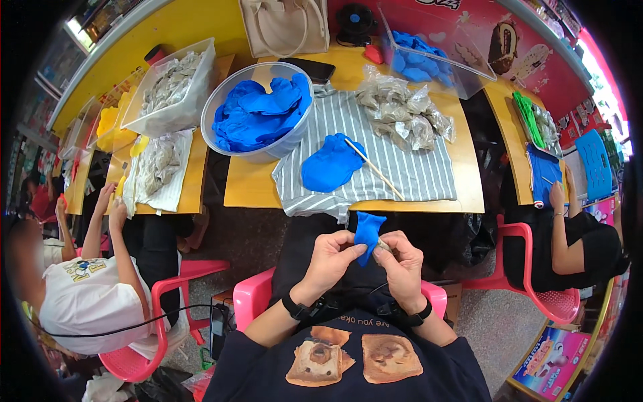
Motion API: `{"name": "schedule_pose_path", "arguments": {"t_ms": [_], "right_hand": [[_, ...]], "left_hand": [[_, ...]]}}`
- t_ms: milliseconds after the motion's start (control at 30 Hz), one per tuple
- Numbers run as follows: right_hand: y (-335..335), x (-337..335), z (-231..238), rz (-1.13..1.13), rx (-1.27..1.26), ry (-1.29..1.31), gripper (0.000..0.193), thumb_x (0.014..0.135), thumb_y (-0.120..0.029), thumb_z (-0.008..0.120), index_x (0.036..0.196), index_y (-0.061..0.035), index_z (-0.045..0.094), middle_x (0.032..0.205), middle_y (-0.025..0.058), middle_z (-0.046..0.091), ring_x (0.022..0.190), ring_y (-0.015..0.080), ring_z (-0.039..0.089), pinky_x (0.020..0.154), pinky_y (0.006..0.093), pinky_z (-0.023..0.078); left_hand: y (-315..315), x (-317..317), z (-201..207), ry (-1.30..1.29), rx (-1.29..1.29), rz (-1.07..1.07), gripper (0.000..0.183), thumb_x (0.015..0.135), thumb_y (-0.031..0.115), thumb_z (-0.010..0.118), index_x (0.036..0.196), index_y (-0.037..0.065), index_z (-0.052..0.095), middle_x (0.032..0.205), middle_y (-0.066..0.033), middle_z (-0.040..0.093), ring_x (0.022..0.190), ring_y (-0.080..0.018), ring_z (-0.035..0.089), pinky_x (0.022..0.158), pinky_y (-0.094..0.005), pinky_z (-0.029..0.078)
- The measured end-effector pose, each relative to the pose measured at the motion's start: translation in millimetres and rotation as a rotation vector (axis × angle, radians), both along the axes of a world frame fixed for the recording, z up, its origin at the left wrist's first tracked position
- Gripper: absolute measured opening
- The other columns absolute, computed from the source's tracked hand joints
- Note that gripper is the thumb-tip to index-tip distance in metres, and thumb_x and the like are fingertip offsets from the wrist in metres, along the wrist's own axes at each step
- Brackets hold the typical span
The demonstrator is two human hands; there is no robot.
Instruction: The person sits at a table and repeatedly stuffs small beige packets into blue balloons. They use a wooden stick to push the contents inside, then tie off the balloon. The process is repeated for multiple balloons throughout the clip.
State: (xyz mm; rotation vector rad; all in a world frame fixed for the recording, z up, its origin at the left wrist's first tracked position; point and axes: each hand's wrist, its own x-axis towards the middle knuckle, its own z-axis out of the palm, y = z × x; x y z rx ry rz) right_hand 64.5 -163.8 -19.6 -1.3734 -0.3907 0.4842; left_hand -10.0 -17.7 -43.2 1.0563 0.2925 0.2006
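Left grip [335,260] clamped on a blue fabric piece [368,231], thumb and index finger pinched together on it. Right grip [402,268] also closed, fingertips on a small grey-beige thing [383,246] at the blue piece's right side; can't tell if that is tucked inside or just against it. Blue piece is upright between both hands, in front of the near edge of the surface [471,191], above the lap.

On the surface: grey-and-white striped shirt [425,182] spread flat. On the shirt: flat blue pieces [327,167], a thin wooden stick [375,169] lying across their right part, and a heap of clear-bagged grey-beige filling [405,110] to the far right. Round clear tub [209,129] at left, loaded with more blue pieces [264,110]. Black phone [313,69] just behind the tub, beige handbag [287,30] behind that.
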Motion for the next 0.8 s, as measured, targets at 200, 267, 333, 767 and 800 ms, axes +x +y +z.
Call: {"name": "schedule_pose_path", "arguments": {"t_ms": [200, 267, 333, 767, 800], "right_hand": [[3, 1, -4, -0.101, -0.057, -0.236, 0.005, 0.084, 0.004, 0.065, 0.089, 0.0025, 0.064, 0.092, 0.0033, 0.058, 0.078, 0.0079, 0.054, 0.069, 0.0211, 0.043], [10, -4, 9, -0.144, -0.046, -0.151, 0.006, 0.083, 0.005, 0.065, 0.089, 0.0027, 0.064, 0.092, 0.0044, 0.058, 0.078, 0.0087, 0.055, 0.069, 0.0218, 0.044], [9, -3, 12, -0.123, -0.083, -0.161, 0.006, 0.083, 0.005, 0.065, 0.089, 0.0028, 0.064, 0.092, 0.0055, 0.059, 0.078, 0.0094, 0.056, 0.068, 0.0224, 0.044], [14, 7, 8, -0.186, -0.142, -0.555, 0.019, 0.079, 0.01, 0.064, 0.096, 0.0018, 0.062, 0.096, 0.0093, 0.058, 0.086, 0.0137, 0.057, 0.073, 0.0249, 0.046], [17, 6, 8, -0.232, -0.136, -0.613, 0.02, 0.079, 0.01, 0.064, 0.097, 0.0013, 0.061, 0.096, 0.0087, 0.057, 0.088, 0.0123, 0.056, 0.074, 0.0241, 0.046]], "left_hand": [[-6, -2, -1, 0.063, 0.124, -0.173, 0.014, 0.086, -0.001, 0.066, 0.098, -0.001, 0.072, 0.087, -0.001, 0.069, 0.077, -0.006, 0.06, 0.071, -0.0216, 0.048], [-6, -1, -1, 0.036, 0.03, -0.145, 0.016, 0.088, 0.0, 0.066, 0.102, -0.001, 0.071, 0.09, -0.0018, 0.069, 0.078, -0.0063, 0.061, 0.072, -0.0214, 0.048], [-4, -1, 6, 0.028, -0.119, -0.108, 0.018, 0.089, 0.002, 0.065, 0.106, -0.001, 0.07, 0.093, -0.0028, 0.07, 0.08, -0.0068, 0.061, 0.073, -0.0214, 0.048], [-10, 7, -3, -0.023, -0.164, -0.127, 0.019, 0.087, -0.002, 0.067, 0.105, 0.001, 0.07, 0.092, -0.0023, 0.07, 0.079, -0.0068, 0.063, 0.072, -0.0227, 0.051], [-12, 7, -3, -0.003, -0.15, -0.134, 0.019, 0.086, -0.002, 0.067, 0.105, 0.001, 0.07, 0.091, -0.0024, 0.07, 0.079, -0.007, 0.063, 0.071, -0.0228, 0.052]]}}
